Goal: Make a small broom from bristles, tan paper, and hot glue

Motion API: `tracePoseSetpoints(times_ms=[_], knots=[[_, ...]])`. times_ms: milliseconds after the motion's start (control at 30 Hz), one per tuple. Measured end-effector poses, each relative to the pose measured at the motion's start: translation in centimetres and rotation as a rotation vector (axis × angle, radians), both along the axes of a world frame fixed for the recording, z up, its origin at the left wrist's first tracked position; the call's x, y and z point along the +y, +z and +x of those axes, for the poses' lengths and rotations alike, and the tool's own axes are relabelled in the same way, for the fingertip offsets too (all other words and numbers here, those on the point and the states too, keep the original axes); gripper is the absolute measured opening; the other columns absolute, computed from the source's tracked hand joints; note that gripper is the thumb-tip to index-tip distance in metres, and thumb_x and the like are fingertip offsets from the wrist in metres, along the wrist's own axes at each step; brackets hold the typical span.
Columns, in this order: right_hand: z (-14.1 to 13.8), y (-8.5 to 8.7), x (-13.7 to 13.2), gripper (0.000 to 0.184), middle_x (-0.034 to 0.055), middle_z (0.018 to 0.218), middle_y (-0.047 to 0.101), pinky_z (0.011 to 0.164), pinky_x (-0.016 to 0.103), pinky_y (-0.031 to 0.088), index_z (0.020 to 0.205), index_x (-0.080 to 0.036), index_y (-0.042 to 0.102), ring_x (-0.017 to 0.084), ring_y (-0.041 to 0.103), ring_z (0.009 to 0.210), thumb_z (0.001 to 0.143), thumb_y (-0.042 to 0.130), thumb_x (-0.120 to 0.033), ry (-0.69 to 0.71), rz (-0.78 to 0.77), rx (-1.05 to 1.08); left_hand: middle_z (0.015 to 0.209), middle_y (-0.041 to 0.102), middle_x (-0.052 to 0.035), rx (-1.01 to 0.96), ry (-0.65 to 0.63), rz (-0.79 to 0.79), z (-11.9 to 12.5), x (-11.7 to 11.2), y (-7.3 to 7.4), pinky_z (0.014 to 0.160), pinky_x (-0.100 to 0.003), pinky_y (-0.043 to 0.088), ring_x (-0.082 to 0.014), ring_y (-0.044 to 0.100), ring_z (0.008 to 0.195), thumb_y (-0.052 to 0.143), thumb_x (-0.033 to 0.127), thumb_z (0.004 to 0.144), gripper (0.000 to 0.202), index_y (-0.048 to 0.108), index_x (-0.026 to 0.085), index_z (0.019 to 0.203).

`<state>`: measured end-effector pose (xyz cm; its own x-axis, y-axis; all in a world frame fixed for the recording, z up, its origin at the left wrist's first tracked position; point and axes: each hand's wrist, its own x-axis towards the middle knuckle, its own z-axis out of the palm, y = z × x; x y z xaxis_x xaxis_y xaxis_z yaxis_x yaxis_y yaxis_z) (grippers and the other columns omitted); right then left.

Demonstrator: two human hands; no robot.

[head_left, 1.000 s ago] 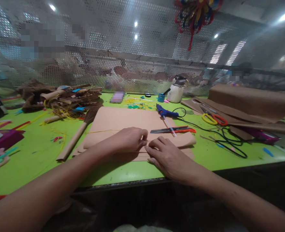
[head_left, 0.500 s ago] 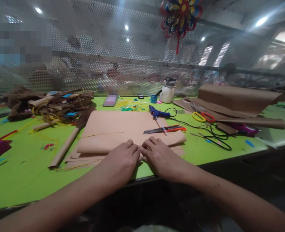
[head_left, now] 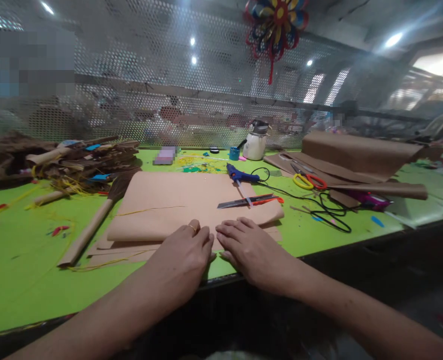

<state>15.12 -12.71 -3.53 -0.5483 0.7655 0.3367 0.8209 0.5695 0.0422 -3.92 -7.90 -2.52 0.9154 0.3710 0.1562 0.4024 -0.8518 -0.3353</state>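
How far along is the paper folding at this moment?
Done: the tan paper lies folded over on the green table. In hand: the left hand and right hand rest flat on its near edge. Left: the glue gun and cutter lie untouched.

Folded paper sheet (head_left: 176, 202) laid at the table's (head_left: 26, 270) near edge, with both hands at its near border: left hand (head_left: 181, 257) beside right hand (head_left: 253, 252). Box cutter (head_left: 249, 201) and glue gun (head_left: 240, 176) placed on the sheet's right part; scissors (head_left: 306, 181) farther right; broom (head_left: 93, 220) along its left.
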Motion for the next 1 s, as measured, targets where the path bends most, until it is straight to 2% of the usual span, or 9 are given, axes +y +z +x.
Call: tracePoseSetpoints(times_ms=[200,400,500,600,733,900,1000], knots=[[2.2,-0.8,-0.8,0.031,0.0109,0.125,0.06,0.103,0.051,0.028,0.115,-0.011,0.06,0.027,0.045,0.121,0.097,0.04,-0.027,-0.127,0.058,-0.041,0.097,0.061,-0.0102,-0.059,0.04,-0.083,-0.2,0.4,0.0,0.078,-0.042,0.044,-0.0264,0.052,0.091,0.042,0.018,0.092,0.021,0.062,0.015,0.099],[3.5,-0.9,-1.1,0.032,0.0095,0.127,0.058,0.103,0.052,0.027,0.117,-0.012,0.059,0.028,0.042,0.124,0.097,0.04,-0.029,-0.148,0.035,-0.049,0.1,0.061,-0.0114,-0.096,0.03,-0.145,-1.5,0.6,0.3,0.084,-0.041,0.045,-0.0252,0.052,0.097,0.036,0.02,0.095,0.027,0.062,0.014,0.101],[3.5,-0.9,-1.1,0.033,0.0095,0.127,0.059,0.102,0.051,0.028,0.117,-0.012,0.059,0.028,0.042,0.124,0.096,0.041,-0.03,-0.138,0.027,-0.048,0.105,0.061,-0.013,-0.082,0.044,-0.137,-2.9,0.6,0.4,0.085,-0.042,0.046,-0.0261,0.052,0.098,0.033,0.017,0.095,0.031,0.062,0.012,0.103],[3.6,-0.9,-1.3,0.033,0.0097,0.127,0.058,0.1,0.05,0.03,0.117,-0.013,0.059,0.029,0.042,0.123,0.096,0.041,-0.031,-0.135,0.028,-0.045,0.112,0.061,-0.0133,-0.062,0.002,-0.118,-4.1,0.8,0.6,0.087,-0.043,0.045,-0.0272,0.051,0.103,0.033,0.013,0.093,0.031,0.062,0.011,0.106],[4.2,-0.8,-1.7,0.034,0.0109,0.126,0.058,0.098,0.05,0.031,0.115,-0.012,0.061,0.03,0.043,0.12,0.096,0.041,-0.032,-0.162,0.03,-0.048,0.121,0.06,-0.0103,-0.068,-0.005,-0.109,-4.9,1.1,0.7,0.095,-0.043,0.042,-0.0274,0.049,0.113,0.037,0.018,0.094,0.029,0.06,0.014,0.112],[5.9,-1.1,-2.4,0.032,0.0109,0.123,0.06,0.097,0.051,0.032,0.113,-0.012,0.061,0.031,0.043,0.12,0.096,0.041,-0.03,-0.279,0.043,-0.057,0.133,0.054,-0.0046,-0.116,-0.036,-0.037,-6.7,2.1,-0.1,0.107,-0.047,0.031,-0.0268,0.04,0.128,0.042,0.021,0.094,0.031,0.056,0.021,0.121],[6.6,-1.3,-2.8,0.03,0.0091,0.126,0.058,0.098,0.052,0.031,0.111,-0.015,0.062,0.031,0.041,0.122,0.096,0.041,-0.03,-0.322,0.047,-0.067,0.135,0.054,-0.0032,-0.152,-0.066,0.017,-8.3,2.7,-0.7,0.107,-0.046,0.031,-0.0267,0.036,0.132,0.045,0.022,0.092,0.033,0.055,0.023,0.123]])
